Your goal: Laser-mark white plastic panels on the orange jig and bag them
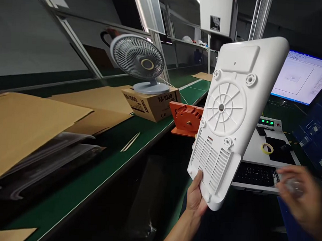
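My left hand point(195, 198) grips the lower end of a white plastic housing point(236, 132), thumb on the vented face and fingers behind. The housing is held up at a tilt, with its ribbed round centre, slotted vents and several small round feet towards me. At the lower right, apart from the housing, my right hand point(301, 197) is smeared by motion. Its fingers are curled round a small, clear-looking thing that I cannot make out. Behind the housing, an orange fixture point(186, 118) stands at the bench edge, partly covered.
A fan point(138, 59) stands on a cardboard box point(153, 104) on the green bench point(99, 178). Cardboard sheets point(35, 125) lie at left. At right are a monitor point(303, 77), a roll of yellow tape point(267, 149), a mouse point(285, 148) and a keyboard point(256, 175).
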The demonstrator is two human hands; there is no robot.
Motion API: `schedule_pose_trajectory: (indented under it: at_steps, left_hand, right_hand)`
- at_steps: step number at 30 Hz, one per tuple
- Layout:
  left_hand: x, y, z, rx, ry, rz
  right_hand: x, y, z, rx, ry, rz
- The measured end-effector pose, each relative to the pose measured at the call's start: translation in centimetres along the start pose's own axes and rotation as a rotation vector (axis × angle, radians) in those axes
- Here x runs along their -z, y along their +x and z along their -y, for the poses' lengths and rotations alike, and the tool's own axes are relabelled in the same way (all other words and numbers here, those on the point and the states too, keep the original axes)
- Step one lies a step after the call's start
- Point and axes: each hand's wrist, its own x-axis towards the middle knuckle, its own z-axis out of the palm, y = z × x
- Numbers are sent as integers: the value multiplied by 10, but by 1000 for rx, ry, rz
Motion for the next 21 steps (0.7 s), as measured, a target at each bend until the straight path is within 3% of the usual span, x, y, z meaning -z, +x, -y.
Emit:
schedule_pose_trajectory:
  at_steps: [2,4,6,8,11,14,17,21]
  left_hand:
    - [-6,4,12,29,-44,-1]
    - [-15,5,24,55,-60,-7]
    - [-25,4,36,97,-56,-21]
    - [-31,-1,47,190,-30,-31]
    - [-30,-12,54,336,108,-27]
    - [-20,-19,36,285,411,-113]
    - [-19,-15,-11,-58,701,-207]
    - [-38,0,-86,-699,846,-235]
  right_hand:
    - [-47,-5,14,-23,158,133]
    - [-90,-11,27,-110,314,153]
    - [-120,-17,39,-214,394,63]
    - [-131,-21,46,-249,384,-50]
    - [-117,-20,46,-124,245,-143]
    - [-82,-11,31,125,-1,-148]
    - [-43,-4,8,402,-228,-76]
    - [-3,-4,-18,601,-357,87]
